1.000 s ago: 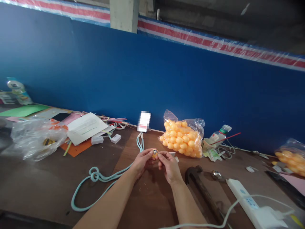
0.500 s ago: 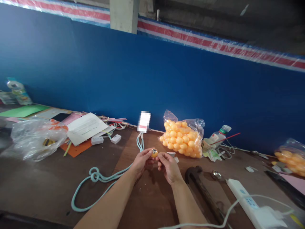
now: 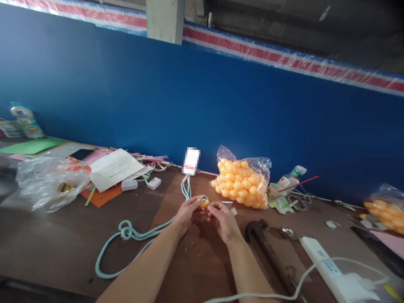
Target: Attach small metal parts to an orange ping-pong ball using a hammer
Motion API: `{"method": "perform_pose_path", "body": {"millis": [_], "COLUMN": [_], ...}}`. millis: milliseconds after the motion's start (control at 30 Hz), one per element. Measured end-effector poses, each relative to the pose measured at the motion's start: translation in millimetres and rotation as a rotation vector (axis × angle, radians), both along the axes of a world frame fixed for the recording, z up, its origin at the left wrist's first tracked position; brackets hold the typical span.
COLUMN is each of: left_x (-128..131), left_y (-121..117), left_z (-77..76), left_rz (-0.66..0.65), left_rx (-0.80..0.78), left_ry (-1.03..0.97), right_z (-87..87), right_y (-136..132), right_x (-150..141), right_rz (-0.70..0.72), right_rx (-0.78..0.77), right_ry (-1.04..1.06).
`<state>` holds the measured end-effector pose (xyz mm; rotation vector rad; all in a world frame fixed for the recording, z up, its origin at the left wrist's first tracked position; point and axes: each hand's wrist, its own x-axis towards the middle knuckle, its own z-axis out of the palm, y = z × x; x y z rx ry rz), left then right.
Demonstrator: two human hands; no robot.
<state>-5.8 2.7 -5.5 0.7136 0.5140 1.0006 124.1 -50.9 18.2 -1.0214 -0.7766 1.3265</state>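
Observation:
Between my hands, above the brown table, is a small orange ball [image 3: 205, 203] with a shiny silver patch on its top. My left hand [image 3: 187, 215] is closed around the ball's left side, thumb on top and fingers curled beneath. From the right, my right hand [image 3: 223, 219] is closed too, its thumb and fingertips pinched against the ball's lower right edge. Whether a smaller piece sits in that pinch is hidden. Beyond the right hand stands a clear plastic bag [image 3: 240, 183] full of similar orange balls.
A hammer [image 3: 268, 248], a silver metal piece [image 3: 286, 231] and a white power strip [image 3: 325, 261] lie right of my arms, with a white cable crossing my right forearm. A light blue cord [image 3: 102, 252] loops at left. Papers [image 3: 115, 168] and a plastic bag [image 3: 47, 181] lie further left.
My right fingertips have shifted slightly left against the ball, and the ball has turned a little. My left hand stays in nearly the same place.

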Motion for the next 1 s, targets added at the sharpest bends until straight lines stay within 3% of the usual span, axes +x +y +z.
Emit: {"method": "perform_pose_path", "body": {"millis": [400,800,900,1000], "left_x": [0,1,2,2], "left_y": [-1,-1,1,4], "left_z": [4.9,5.8,3.6,-0.4], "left_rz": [0.023,0.052,0.063,0.089], "left_rx": [-0.036,-0.095,-0.109,-0.12], "left_ry": [-0.03,-0.017,-0.023,-0.019], "right_z": [-11.0,-6.5,-7.6,-8.9], "right_y": [5,0,0,1], "right_x": [1,-5,-4,-4], "right_rz": [-0.037,-0.199,-0.207,-0.215], "right_rx": [-0.049,0.203,0.227,0.182], "right_ry": [-0.095,-0.777,-0.769,-0.632]}}
